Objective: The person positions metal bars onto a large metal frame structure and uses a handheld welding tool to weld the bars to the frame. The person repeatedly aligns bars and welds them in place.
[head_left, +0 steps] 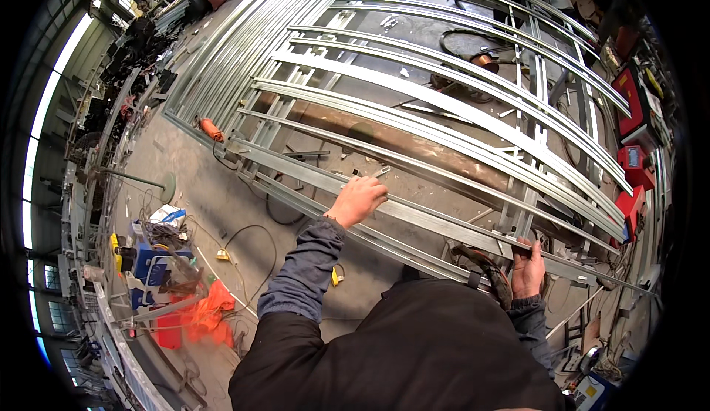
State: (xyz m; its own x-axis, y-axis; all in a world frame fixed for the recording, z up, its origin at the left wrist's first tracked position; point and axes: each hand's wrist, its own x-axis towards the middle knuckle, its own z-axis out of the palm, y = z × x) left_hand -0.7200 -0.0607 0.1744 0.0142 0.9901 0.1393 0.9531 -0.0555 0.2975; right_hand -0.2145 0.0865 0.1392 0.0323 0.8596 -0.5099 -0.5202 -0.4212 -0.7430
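A long silver metal bar (436,219) runs in front of me from the left toward the lower right, across the near side of a metal frame. My left hand (358,201) lies over this bar with its fingers curled on it. Farther right, my right hand (527,269) grips the same bar from the near side, thumb upward and fingertips partly hidden. Beyond the bar, several parallel metal profiles (444,126) rest across the supports. A rusty brown beam (384,133) shows beneath them.
An orange power tool (211,130) lies at the bars' left end. Blue equipment (151,263) and orange cloth (211,311) are on the floor at left, with loose cables (274,244) nearby. Red machines (632,167) stand at the right. A bundle of metal profiles (237,56) fills the far left.
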